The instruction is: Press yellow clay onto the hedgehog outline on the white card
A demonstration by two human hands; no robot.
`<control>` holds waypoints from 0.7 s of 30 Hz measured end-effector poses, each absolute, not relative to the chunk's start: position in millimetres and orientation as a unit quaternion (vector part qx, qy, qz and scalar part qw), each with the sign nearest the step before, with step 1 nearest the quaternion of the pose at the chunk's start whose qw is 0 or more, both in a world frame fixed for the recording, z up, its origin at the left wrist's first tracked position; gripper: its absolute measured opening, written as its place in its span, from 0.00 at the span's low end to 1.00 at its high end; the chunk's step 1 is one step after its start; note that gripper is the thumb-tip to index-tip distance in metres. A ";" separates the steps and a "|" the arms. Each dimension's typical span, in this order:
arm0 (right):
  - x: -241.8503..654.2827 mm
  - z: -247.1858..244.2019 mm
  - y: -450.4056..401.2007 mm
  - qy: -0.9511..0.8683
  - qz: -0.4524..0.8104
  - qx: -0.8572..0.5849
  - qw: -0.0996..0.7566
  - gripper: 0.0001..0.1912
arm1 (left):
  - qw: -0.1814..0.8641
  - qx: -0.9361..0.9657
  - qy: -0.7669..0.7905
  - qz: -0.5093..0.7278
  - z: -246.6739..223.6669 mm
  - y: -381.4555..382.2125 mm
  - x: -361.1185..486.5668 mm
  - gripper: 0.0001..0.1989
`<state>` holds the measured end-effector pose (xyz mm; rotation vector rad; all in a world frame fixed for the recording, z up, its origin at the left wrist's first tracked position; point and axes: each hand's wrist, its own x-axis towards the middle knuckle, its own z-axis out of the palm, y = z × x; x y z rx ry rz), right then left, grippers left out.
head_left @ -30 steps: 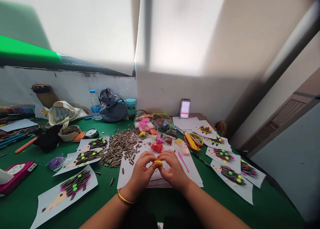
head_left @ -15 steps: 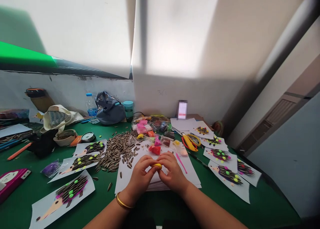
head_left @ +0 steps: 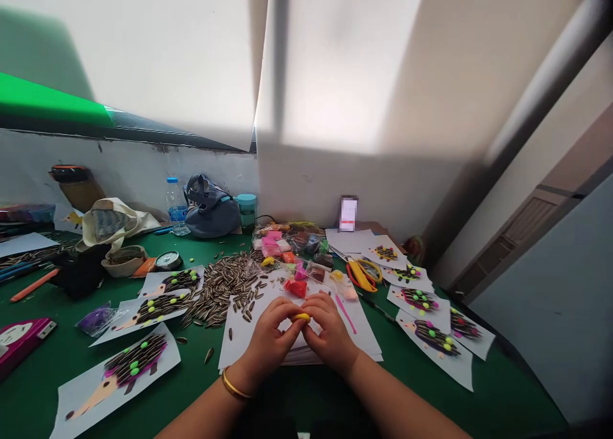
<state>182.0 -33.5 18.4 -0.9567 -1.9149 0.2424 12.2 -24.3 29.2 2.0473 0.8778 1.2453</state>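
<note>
Between the fingertips of both hands is a small lump of yellow modelling clay (head_left: 301,317). My left hand (head_left: 274,334) pinches it from one side, and a gold bangle circles that wrist. From the other side my right hand (head_left: 329,329) closes on the same lump, thumbs nearly meeting below it. Both hands are over a stack of white paper (head_left: 368,343). Just beyond the fingers lies a red lump of clay in a wrapper (head_left: 295,288). A pink modelling tool (head_left: 345,312) rests on the paper right of my right hand.
Sunflower seeds (head_left: 225,289) are heaped left of the paper. Hedgehog pictures made with seeds lie on the left (head_left: 129,369) and right (head_left: 433,340). Yellow-handled scissors (head_left: 364,274) and clay packets (head_left: 311,244) are behind. A phone (head_left: 348,214) stands against the wall.
Both hands stay in almost the same place, still pinching the yellow clay. The view has shifted slightly; nothing on the table has visibly been moved.
</note>
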 end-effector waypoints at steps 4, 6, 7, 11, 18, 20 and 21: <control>182.6 17.6 -33.7 -0.784 0.102 -0.389 0.472 0.08 | 0.271 0.771 0.332 0.471 25.1 -24.2 11.7 0.07; 182.3 16.9 -33.6 -0.785 0.103 -0.390 0.470 0.08 | 0.260 0.766 0.350 0.473 21.1 -23.1 11.3 0.11; 182.0 16.7 -33.5 -0.785 0.103 -0.391 0.468 0.09 | 0.259 0.760 0.359 0.475 19.5 -22.4 11.2 0.15; 180.7 16.1 -33.4 -0.783 0.096 -0.397 0.469 0.12 | 0.263 0.776 0.347 0.457 18.4 -21.0 10.8 0.11; 180.3 17.0 -34.0 -0.791 0.099 -0.393 0.458 0.15 | 0.286 0.765 0.321 0.479 20.7 -22.4 11.4 0.07; 180.6 17.2 -34.5 -0.795 0.101 -0.393 0.451 0.14 | 0.292 0.764 0.315 0.482 20.3 -23.0 10.8 0.09; 180.8 17.2 -34.6 -0.796 0.103 -0.393 0.449 0.14 | 0.291 0.767 0.311 0.479 20.1 -23.2 10.4 0.12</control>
